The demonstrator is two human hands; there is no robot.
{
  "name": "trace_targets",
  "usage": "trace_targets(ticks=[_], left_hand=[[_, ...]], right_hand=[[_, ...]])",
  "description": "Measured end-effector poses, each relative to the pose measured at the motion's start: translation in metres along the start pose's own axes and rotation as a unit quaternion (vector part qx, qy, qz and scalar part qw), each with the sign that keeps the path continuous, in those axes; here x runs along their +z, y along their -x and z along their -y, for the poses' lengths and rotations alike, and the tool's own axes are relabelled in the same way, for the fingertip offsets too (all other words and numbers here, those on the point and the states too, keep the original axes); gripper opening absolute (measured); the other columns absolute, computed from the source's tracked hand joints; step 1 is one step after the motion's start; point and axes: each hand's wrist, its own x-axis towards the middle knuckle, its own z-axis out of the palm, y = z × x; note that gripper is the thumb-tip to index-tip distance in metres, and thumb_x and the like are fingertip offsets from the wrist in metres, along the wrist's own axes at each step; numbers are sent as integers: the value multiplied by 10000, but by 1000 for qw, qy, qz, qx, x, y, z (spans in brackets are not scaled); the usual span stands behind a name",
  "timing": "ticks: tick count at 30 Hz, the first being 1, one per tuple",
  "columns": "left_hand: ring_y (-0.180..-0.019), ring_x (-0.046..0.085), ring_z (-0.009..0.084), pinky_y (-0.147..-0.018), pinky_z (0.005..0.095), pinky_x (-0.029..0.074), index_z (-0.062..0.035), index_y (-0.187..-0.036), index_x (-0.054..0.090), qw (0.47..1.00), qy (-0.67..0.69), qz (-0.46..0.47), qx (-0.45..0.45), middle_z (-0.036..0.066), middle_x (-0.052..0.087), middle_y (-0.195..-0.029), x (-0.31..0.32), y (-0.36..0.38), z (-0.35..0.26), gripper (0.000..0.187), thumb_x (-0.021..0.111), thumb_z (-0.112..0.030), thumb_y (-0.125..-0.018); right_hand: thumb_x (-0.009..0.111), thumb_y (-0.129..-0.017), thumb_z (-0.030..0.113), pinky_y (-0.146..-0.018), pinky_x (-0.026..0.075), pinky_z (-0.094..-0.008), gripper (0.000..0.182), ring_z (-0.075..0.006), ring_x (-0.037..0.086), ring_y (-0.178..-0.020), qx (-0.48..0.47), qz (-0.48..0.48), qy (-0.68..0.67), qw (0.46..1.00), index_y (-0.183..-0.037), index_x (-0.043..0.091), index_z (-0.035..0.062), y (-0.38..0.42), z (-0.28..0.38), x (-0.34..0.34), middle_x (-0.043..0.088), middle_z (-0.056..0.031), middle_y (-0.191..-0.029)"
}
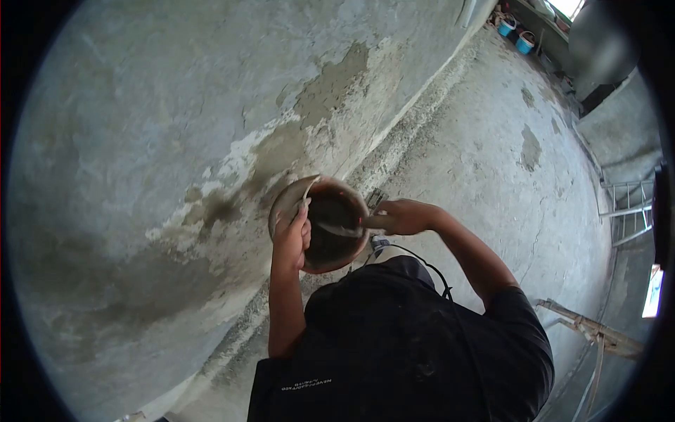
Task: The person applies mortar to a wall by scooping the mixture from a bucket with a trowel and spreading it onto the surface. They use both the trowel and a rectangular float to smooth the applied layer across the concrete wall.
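A round, mortar-stained bucket (284, 198) is held up in front of my body, close to the wall. My left hand (292, 235) is closed around the bucket's handle at its left rim. In my right hand (406, 216) is the handle of a trowel (339, 229), whose blurred blade reaches over the right rim into the bucket. Dark grey material (330, 247) lies inside, its surface partly hidden by shadow and the blade.
The grey wall (140, 112) on the left has damp, rough patches (274, 151). Blue buckets (524, 43) stand at the far end of the concrete floor (485, 133). A metal ladder frame (629, 211) and a wooden trestle (594, 329) are on the right.
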Motion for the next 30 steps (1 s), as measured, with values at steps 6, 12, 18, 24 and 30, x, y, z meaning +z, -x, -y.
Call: trace_targets(ticks=[6,12,18,24,30], left_hand=[[-440,247,6,-397,199,170,-28,-1187,608,999,-27,22,18,-91,329,-591,21,5,-20,296,534,-245,-999],[-429,246,9,-391,208,162,-32,-1152,621,1000,-17,-6,20,-90,331,-577,32,1,-26,285,557,-254,-985],[-406,254,7,-370,219,165,-115,-777,612,999,-29,1,28,-97,373,-550,34,-5,-20,250,576,-262,-975],[-421,235,-1,-385,200,158,-42,-1100,638,999,-34,5,-12,-96,330,-566,27,-3,-18,246,556,-244,-986],[-407,218,11,-387,206,148,-44,-1173,595,997,-13,8,-74,-87,319,-557,25,-7,-22,396,461,-383,-1019]], right_hand=[[606,-820,144,-708,538,-386,219,-258,665,-946,53,-17,448,893,-984,716,48,-92,26,57,673,-125,-989],[621,-811,145,-686,560,-366,152,-246,700,-887,23,-5,421,907,-853,756,88,-86,21,80,716,-106,-908],[689,-763,234,-685,576,-393,231,-274,707,-739,40,133,281,950,-754,715,4,-98,35,42,704,-161,-772],[737,-761,233,-516,553,-316,261,-181,629,-530,156,301,37,940,-688,670,-9,-117,1,27,632,-79,-610],[690,-825,411,-480,465,-281,389,-145,573,-522,118,333,-63,933,-790,708,24,-101,-25,8,619,-54,-639]])
